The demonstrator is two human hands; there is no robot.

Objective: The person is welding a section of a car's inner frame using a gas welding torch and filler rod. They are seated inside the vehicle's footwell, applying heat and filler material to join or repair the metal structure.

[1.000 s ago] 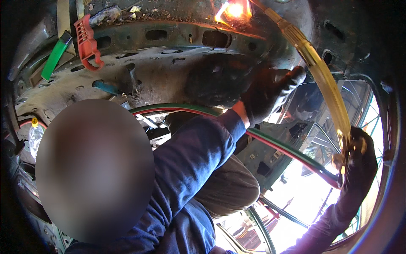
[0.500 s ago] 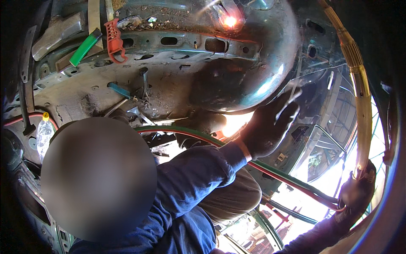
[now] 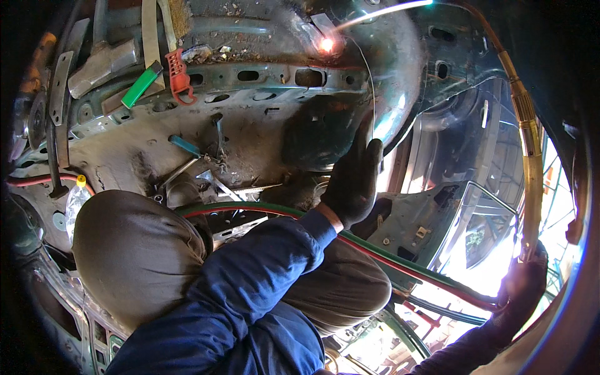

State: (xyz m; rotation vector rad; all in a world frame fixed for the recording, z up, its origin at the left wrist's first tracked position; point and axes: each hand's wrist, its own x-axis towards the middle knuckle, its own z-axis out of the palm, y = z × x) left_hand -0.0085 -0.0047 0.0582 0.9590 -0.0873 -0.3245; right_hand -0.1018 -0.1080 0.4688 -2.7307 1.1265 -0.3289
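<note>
My left hand (image 3: 355,178), in a dark glove, is at the middle, its fingers closed on a thin filler rod (image 3: 372,87). The rod curves upward toward a small glowing spot (image 3: 327,45) on the dark green car body panel (image 3: 275,28). At the right, my right hand (image 3: 525,278), also gloved, grips the lower end of a brass gas torch (image 3: 529,137). The torch's thin neck bends over at the top, and a bright flame (image 3: 381,12) runs from its tip toward the glowing spot. A small upright metal piece (image 3: 323,25) stands beside that spot.
Green and red hoses (image 3: 425,272) cross below my left hand to the torch. On the body lie a hammer (image 3: 106,65), a green lighter-like block (image 3: 142,84), a red plastic handle (image 3: 179,76) and a blue-handled tool (image 3: 185,145). A plastic bottle (image 3: 76,200) stands left of my knee (image 3: 137,256).
My left hand has moved left and its fingers have drawn together on the rod. The rod now reaches up to the glowing spot, and the torch flame has come into view.
</note>
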